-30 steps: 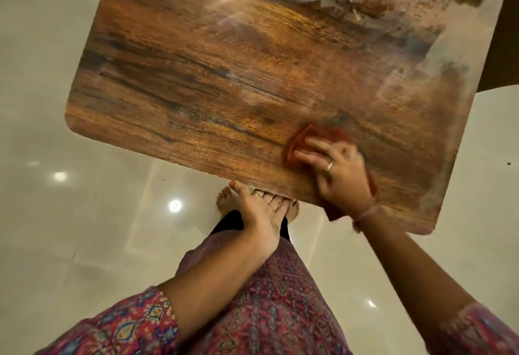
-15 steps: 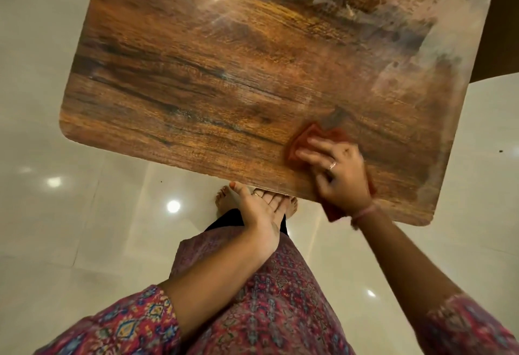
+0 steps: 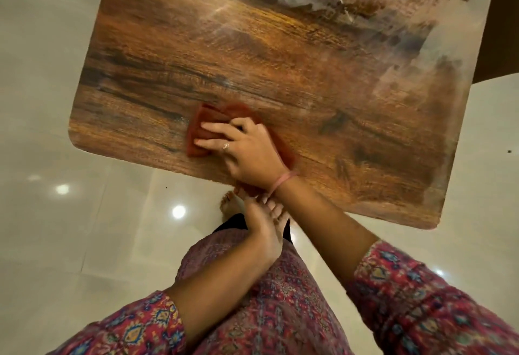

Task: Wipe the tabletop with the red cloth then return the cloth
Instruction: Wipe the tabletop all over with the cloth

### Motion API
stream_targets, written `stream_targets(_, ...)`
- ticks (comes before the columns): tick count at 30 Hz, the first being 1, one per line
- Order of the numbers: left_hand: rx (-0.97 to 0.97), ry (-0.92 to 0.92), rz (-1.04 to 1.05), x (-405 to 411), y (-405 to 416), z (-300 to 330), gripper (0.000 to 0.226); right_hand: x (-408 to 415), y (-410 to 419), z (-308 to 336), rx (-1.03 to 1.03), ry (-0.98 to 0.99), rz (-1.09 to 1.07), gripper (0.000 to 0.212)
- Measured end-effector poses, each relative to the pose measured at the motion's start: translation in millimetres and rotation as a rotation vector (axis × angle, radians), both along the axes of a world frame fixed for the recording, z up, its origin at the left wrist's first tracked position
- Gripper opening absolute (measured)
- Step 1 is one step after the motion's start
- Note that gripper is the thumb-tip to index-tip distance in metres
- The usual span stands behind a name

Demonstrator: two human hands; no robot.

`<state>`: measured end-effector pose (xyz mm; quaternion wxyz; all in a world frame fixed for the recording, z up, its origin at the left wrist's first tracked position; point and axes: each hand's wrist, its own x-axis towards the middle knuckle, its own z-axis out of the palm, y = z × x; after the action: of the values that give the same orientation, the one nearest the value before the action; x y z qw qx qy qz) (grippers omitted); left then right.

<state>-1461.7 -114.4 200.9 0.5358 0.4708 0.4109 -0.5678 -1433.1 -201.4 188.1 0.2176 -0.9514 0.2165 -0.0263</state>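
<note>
Right, nearest to us we have our patterned red sleeves (image 3: 132,323) and matching patterned garment (image 3: 275,298) filling the bottom of the view. Just past that, our left hand (image 3: 264,231) hangs below the near edge of the table, fingers loosely bent and holding nothing we can see, with its fingertips tucked close under our right wrist. Bare toes (image 3: 229,204) peek out on the glossy pale tiled floor (image 3: 70,228), which throws back round spots of light.

Moving on, our right hand (image 3: 247,152) lies flat on the red cloth (image 3: 199,132), fingers stretched out toward the left and pressing it down on the wooden tabletop (image 3: 252,54). A ring shows on one finger and a pink band (image 3: 283,182) circles the wrist. That cloth sits near the table's near edge, toward the near-left corner, bunched a little with folds showing past the fingertips and more of it spreading under the palm.

Farther off, the dark wood grain gives way to a hazy, whitish smeared patch (image 3: 393,3) across the far right of the table.
</note>
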Motion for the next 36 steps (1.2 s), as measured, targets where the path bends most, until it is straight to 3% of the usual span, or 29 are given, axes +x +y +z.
stream_targets(2,-0.022,0.015,-0.006,1,-1,1,0.086,-23,-37,-2,-0.054,0.034,-0.125,0.043)
stream_targets(6,-0.013,0.021,-0.002,1,1,-2,0.091,-50,-120,1,-0.041,0.041,-0.760,0.043)
stream_targets(8,-0.008,0.008,0.000,-1,2,-3,0.093,-32,-120,6,-0.012,0.073,-0.916,0.044)
stream_targets(10,-0.002,0.000,0.005,-1,-1,-3,0.092,-9,-85,5,-0.037,0.101,-0.712,0.049)
stream_targets(13,-0.014,0.024,0.020,0,-2,-3,0.089,-2,-17,3,-0.019,0.111,-0.179,0.047)
stream_targets(15,-0.034,0.036,0.024,1,-1,-3,0.090,-18,-18,5,-0.029,0.130,-0.003,0.046)
stream_targets(18,-0.044,0.007,0.002,1,0,-5,0.093,-21,-62,4,-0.090,0.143,-0.261,0.045)
stream_targets(20,-0.038,-0.004,0.000,-1,1,-7,0.095,-6,-92,5,-0.017,0.110,-0.598,0.045)
stream_targets(22,-0.035,0.003,0.014,-3,0,-8,0.096,15,-93,5,0.042,0.092,-0.723,0.045)
stream_targets(23,-0.034,0.003,0.020,-4,0,-8,0.097,20,-83,4,0.036,0.096,-0.628,0.046)
stream_targets(26,-0.056,-0.017,0.019,-5,2,-10,0.092,-5,-22,0,0.037,0.091,-0.060,0.049)
stream_targets(28,-0.047,-0.029,0.012,-5,3,-10,0.082,-55,3,-2,0.034,0.093,0.066,0.052)
stream_targets(31,-0.067,-0.005,-0.019,-3,4,-8,0.088,-124,-37,-3,-0.052,0.063,-0.189,0.048)
stream_targets(33,-0.057,0.009,0.020,-4,2,-7,0.095,-147,-83,-6,-0.127,0.075,-0.512,0.043)
stream_targets(36,-0.057,0.011,0.074,-8,-2,-6,0.097,-130,-126,-3,-0.068,0.061,-1.050,0.041)
